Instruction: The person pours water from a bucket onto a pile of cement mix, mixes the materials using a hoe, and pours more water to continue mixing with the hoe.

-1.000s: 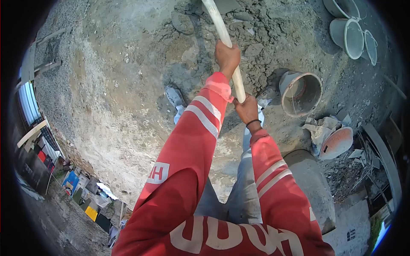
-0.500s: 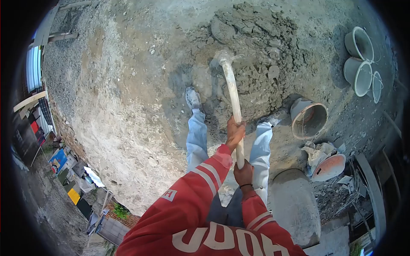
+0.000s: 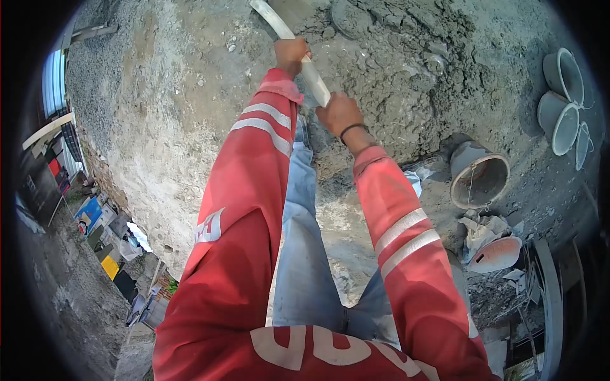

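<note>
Two bare hands, the left hand [image 3: 291, 55] farther forward and the right hand [image 3: 342, 117] nearer the body, hold a pale, slightly curved wooden handle [image 3: 316, 82]. The handle slants from the top edge of the view down toward the right, above bare grey ground [image 3: 171, 120], its near end at the right hand. The left hand's grip is wrapped around the shaft, fingers curled over it; the right hand's grip is closed at the near end, back of the hand turned up, a thin black band [image 3: 354, 131] around the wrist. The left arm reaches long and nearly straight in a red sleeve with white stripes [image 3: 244, 149], its wrist left of the right one. The right arm, in a matching red sleeve [image 3: 397, 206], angles inward, so its forearm leans left toward the handle. Below and between the arms are legs in faded blue jeans [image 3: 304, 219]. Right of the hands spreads a lumpy, wet-looking grey mound [image 3: 438, 82]. A round grey bucket [image 3: 466, 157] lies tipped with its mouth toward the body, near the mound's lower edge, and three pale grey buckets [image 3: 551, 114] are grouped farther right.
</note>
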Demonstrator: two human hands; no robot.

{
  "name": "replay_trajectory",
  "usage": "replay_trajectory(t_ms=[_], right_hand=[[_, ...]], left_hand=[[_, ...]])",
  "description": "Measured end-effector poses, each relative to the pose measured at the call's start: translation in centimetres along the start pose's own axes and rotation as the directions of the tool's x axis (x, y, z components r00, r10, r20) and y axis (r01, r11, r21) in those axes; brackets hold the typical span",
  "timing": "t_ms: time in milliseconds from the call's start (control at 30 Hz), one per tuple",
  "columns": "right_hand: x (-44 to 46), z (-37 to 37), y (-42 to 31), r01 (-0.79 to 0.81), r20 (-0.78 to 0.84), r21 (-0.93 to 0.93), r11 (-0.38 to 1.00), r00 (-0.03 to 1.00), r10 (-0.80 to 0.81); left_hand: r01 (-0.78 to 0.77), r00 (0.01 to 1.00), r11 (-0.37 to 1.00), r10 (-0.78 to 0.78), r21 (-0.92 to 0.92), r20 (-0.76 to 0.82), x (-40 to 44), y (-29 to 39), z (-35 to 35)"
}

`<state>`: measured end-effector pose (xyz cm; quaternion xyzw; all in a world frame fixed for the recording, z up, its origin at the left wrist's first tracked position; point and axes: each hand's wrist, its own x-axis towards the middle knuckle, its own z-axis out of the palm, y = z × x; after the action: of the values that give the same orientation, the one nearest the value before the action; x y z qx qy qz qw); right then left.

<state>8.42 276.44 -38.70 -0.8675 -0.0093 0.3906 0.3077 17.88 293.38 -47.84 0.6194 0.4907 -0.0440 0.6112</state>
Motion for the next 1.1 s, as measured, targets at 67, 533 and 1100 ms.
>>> replay_trajectory(t_ms=[67, 533, 1100], right_hand=[[-3.1, -1.5, 1.8, -0.062, 0.078, 0.032, 0.998, 0.995, 0.059], [-28.7, -9.9, 16.2, -0.229, 0.079, -0.108, 0.967, 0.968, 0.238], [-7.2, 0.4, -2.5, 0.203, 0.111, -0.013, 0.979, 0.973, -0.201]], left_hand=[[0.087, 0.996, 0.993, -0.087, 0.075, -0.004, -2.4, -1.5, 1.3], [0.639, 0.768, 0.686, -0.594, -0.346, 0.239, -27.6, -16.4, 10.2], [-0.06, 0.986, 0.956, 0.011, -0.287, -0.168, -5.0, -1.1, -11.6]])
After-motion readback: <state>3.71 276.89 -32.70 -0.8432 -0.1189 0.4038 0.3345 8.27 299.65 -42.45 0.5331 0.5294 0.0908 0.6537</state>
